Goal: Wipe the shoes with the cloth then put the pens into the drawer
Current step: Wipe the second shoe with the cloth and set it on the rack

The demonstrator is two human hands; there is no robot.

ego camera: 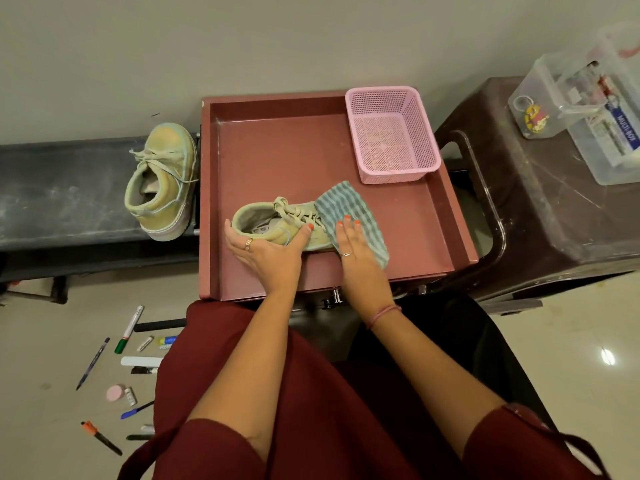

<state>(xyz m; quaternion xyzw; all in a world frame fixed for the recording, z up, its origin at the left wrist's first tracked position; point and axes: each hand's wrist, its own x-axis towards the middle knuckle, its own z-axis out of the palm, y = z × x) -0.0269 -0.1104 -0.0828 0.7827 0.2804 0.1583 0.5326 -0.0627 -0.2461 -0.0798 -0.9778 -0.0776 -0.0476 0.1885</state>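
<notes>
The pens [130,329] lie on the floor at eight o'clock. The left hand [266,249] grips the shoe [277,225] in the drawer [277,157]; the right hand [349,244] presses the cloth [360,213] flat at three o'clock. A hard rub could push the shoe loose.

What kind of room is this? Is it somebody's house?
Probably a room in a home, though I can't be sure. There's a shiny tiled floor, a pulled-out drawer with a pink basket, and a plastic stool beside it.
</notes>
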